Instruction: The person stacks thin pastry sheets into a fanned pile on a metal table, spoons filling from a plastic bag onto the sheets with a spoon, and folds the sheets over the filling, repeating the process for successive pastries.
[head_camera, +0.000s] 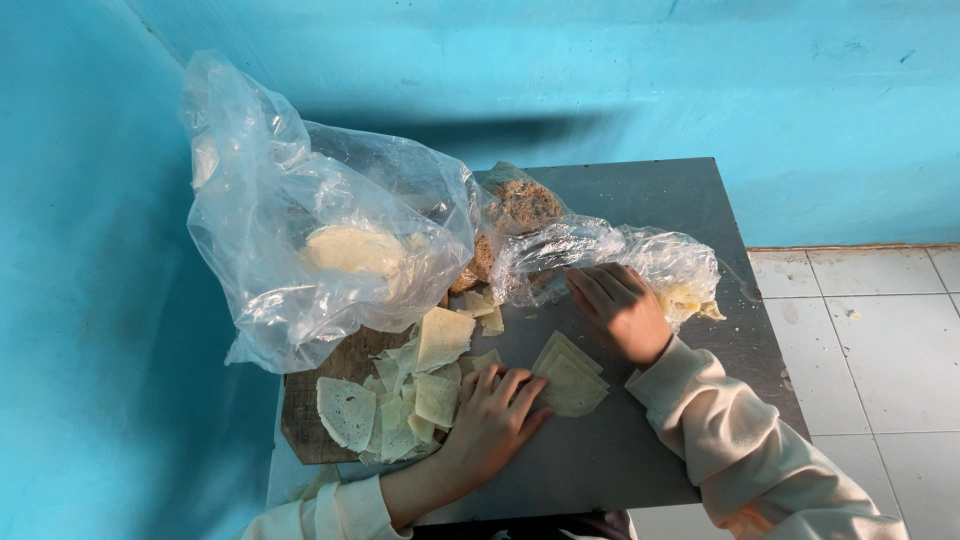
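Grey table (640, 460), blue corner | left hand (490, 420) flat beside wrapper stack (570, 380) | right hand (622, 305) open on bag (600, 255), contents blurred.

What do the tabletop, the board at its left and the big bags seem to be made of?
Tabletop: looks like dull grey metal or laminate, smooth with a faint sheen. Board: apparently wood, brown with visible grain. Bags: thin clear plastic film, crinkled and glossy.
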